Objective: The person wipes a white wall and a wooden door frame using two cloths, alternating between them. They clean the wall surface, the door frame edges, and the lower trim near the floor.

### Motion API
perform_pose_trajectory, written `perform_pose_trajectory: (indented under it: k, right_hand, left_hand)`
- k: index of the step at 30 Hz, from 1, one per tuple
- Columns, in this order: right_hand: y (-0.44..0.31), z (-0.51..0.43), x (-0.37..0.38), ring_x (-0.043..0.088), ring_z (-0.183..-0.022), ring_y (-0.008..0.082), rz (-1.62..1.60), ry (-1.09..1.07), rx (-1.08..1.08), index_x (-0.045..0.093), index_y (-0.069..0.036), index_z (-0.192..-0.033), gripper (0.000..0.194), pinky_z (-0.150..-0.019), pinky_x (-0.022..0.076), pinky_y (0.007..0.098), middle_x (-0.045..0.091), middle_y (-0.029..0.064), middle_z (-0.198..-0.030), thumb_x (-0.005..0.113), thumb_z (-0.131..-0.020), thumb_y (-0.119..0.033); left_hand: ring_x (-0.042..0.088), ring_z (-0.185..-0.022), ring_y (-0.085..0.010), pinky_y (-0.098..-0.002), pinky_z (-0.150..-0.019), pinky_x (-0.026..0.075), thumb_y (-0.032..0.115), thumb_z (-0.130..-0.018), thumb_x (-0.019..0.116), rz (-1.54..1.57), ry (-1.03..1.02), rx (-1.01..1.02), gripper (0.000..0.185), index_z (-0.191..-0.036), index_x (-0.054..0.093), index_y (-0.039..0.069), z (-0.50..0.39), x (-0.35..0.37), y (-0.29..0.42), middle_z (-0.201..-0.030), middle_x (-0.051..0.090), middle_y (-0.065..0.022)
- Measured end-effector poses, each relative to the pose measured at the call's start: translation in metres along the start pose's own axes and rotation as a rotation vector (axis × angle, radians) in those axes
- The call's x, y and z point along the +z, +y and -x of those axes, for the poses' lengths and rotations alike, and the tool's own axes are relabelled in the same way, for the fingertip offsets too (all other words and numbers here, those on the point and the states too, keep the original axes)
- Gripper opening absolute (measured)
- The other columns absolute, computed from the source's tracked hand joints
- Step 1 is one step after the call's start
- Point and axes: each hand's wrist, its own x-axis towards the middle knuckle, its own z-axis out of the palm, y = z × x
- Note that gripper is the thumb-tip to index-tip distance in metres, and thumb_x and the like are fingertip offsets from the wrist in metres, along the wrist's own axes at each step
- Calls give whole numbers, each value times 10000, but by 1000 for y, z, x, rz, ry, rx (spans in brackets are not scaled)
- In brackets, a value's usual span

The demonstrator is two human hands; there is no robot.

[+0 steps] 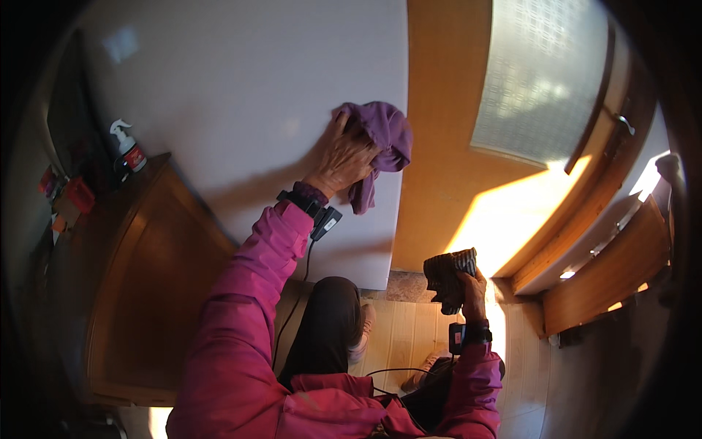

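Note:
My left hand (pixel 343 156) presses a purple cloth (pixel 386 134) against the white surface (pixel 252 82), near its right edge. The cloth is bunched over the fingers, and one end hangs below them. Lower right, my right hand (pixel 474 291) grips a dark striped cloth (pixel 449 277), held up in front of the wooden door and apart from the white surface. Both wrists carry black straps with small black devices and cables.
A brown wooden cabinet (pixel 159 285) stands at the left, with a white spray bottle (pixel 130 149) and a red item (pixel 80 195) on top. Right of the white surface is a wooden door (pixel 439 181) with a patterned glass pane (pixel 537 82). A cable (pixel 299 302) hangs beside my leg.

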Motion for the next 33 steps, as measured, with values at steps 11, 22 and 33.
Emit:
perform_pose_trajectory:
  k: [11,22,33]
  right_hand:
    - [44,-12,-59,517,-1224,338,672,-113,-111,589,-65,-1270,338,-1024,438,430,546,199,-1313,535,-938,-92]
    - [45,-11,-71,493,-1252,381,978,-244,-633,585,-54,-1273,366,-1050,424,460,535,216,-1335,561,-908,-43]
    - [40,-14,-5,674,-872,203,390,-71,-169,582,53,-1201,348,-744,560,300,670,119,-1043,527,-913,-134]
  left_hand:
    - [386,-1284,-434,-631,-1126,196,227,-844,614,-249,417,-565,355,-1150,620,48,61,-62,-122,-1312,506,-167]
    - [322,-1308,-449,-596,-1130,177,261,-984,428,200,389,-1148,381,-1271,494,21,205,6,-61,-1347,394,-258]
    - [387,-1242,-459,-595,-1098,246,217,-856,590,-56,419,-755,335,-1134,602,31,92,-14,-30,-1252,462,-215]
